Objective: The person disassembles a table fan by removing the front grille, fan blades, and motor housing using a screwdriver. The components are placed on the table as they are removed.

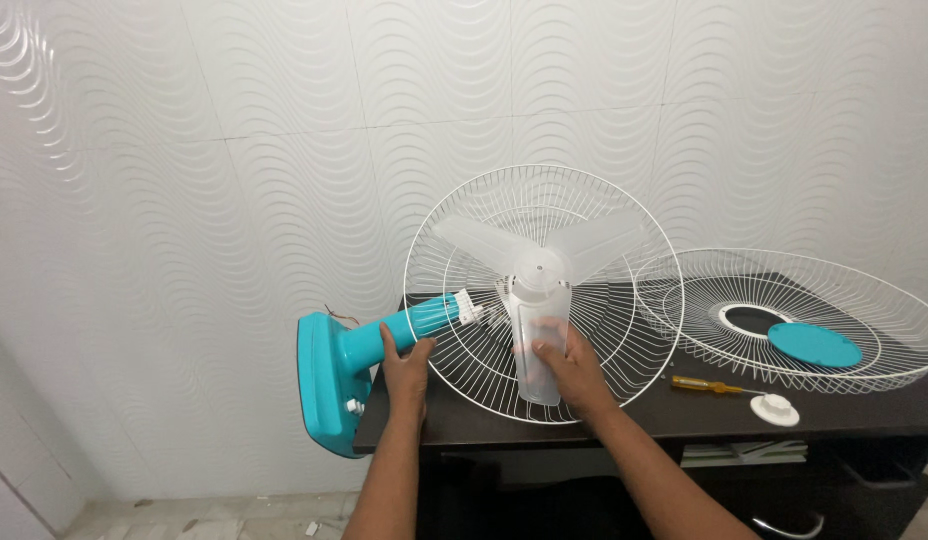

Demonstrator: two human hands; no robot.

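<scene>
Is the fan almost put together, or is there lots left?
About halfway. Done: the rear grille and clear blades sit on the motor. In hand: the left hand grips the teal neck, the right hand a blade. Left: the front grille, white knob and screwdriver lie aside.

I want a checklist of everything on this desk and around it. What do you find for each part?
Surface: dark wooden table, its front edge bare.
Job's things: teal plastic fan body lying on its side, its base overhanging the table's left end; white wire rear guard standing on it; clear three-blade plastic propeller at the hub.
Clutter: second white wire guard with a teal centre disc lying flat; yellow-handled screwdriver; white round plastic nut.
Grippers: left hand grips the fan's teal neck; right hand holds the lower blade.
Cables: thin wires behind the base.
Surroundings: white wavy-patterned wall; pale floor; papers on a shelf below.
</scene>
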